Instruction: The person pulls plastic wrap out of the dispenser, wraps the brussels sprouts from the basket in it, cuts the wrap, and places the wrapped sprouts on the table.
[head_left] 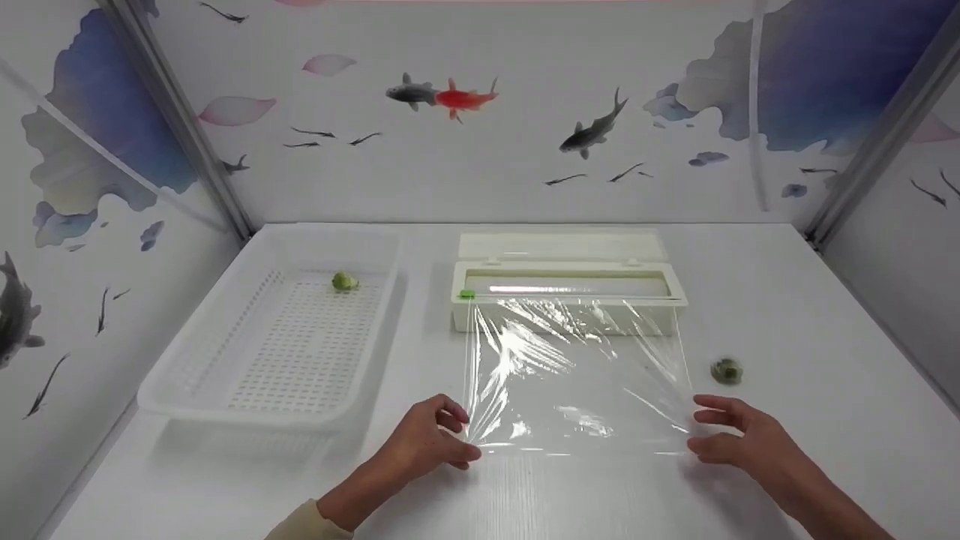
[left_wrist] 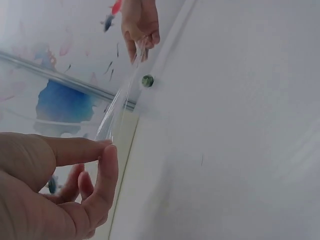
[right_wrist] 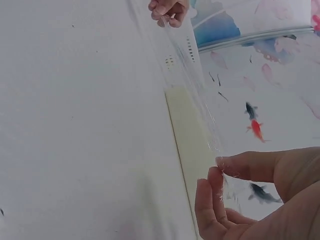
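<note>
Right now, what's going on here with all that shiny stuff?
A person is holding a sheet of clear film stretched toward them from a pale box with its lid open. The left hand pinches one near corner and the right hand pinches the other. One small green lump sits in the white basket on the left, and another lies on the table just beyond the right hand.

A booth (head_left: pixel 112 255): fish-printed panels (head_left: pixel 517 142), metal posts (head_left: pixel 184 120)
</note>
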